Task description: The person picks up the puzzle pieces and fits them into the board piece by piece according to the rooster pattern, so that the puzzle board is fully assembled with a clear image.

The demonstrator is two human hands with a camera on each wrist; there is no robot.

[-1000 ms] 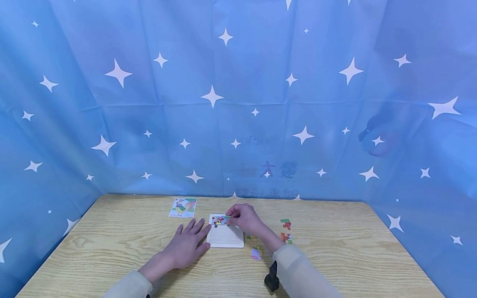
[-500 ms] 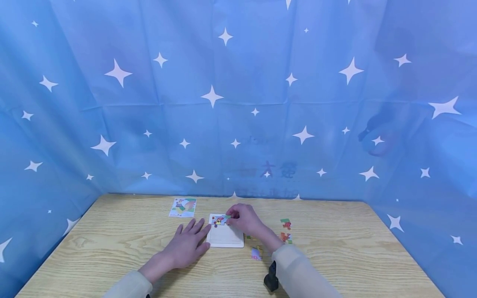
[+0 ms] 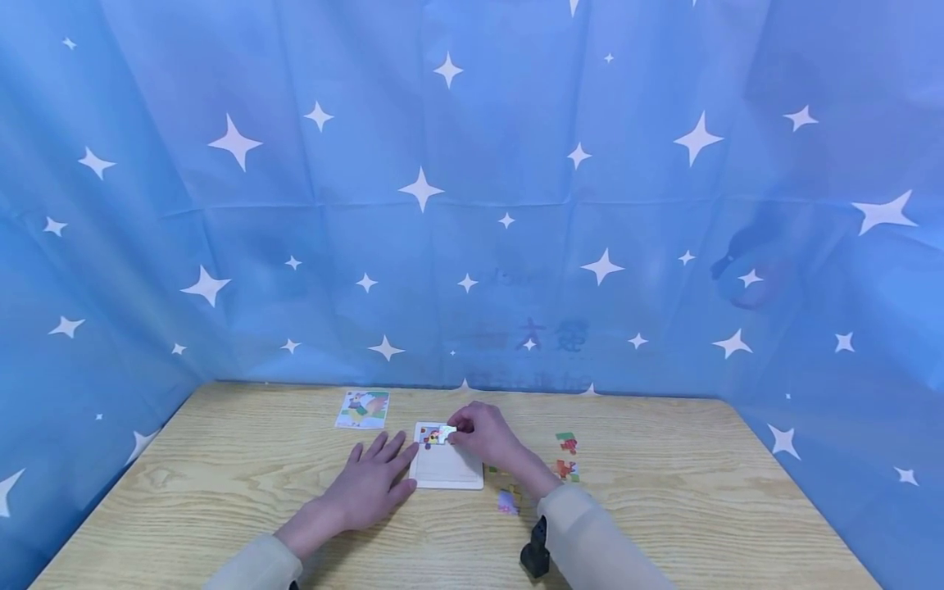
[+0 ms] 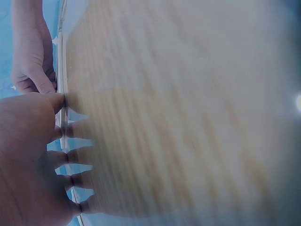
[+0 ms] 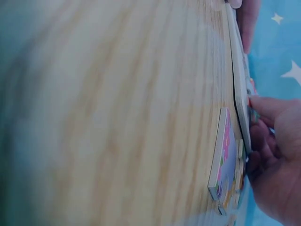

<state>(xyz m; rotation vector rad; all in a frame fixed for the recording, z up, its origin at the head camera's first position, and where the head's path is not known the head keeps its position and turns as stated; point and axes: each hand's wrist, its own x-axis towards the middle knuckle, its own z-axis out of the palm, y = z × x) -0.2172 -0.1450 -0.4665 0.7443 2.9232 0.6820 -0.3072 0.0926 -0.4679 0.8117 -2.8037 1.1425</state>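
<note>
A white puzzle tray [image 3: 446, 469] lies on the wooden table, with a colourful jigsaw piece [image 3: 428, 434] in its upper left corner. Beside that piece, my right hand [image 3: 483, 433] pinches another jigsaw piece [image 3: 447, 432] between thumb and fingers over the tray's top row. Light glints off its face; my fingers cover its right part. My left hand [image 3: 371, 485] is spread on the table, its index finger and thumb touching the tray's left edge. In the right wrist view the thumb and curled fingers of the right hand [image 5: 280, 146] are at the tray's rim [image 5: 240, 89].
Loose jigsaw pieces lie right of the tray: a purple one [image 3: 507, 502], a red and green one [image 3: 567, 442] and an orange one [image 3: 566, 469]. Others are partly under the right forearm. A picture card [image 3: 362, 409] lies at the back left. A star-patterned blue curtain [image 3: 472, 197] stands behind the table.
The pinched piece has tilted slightly, so its face now shines white where it showed colours before. Both hands keep nearly the same places.
</note>
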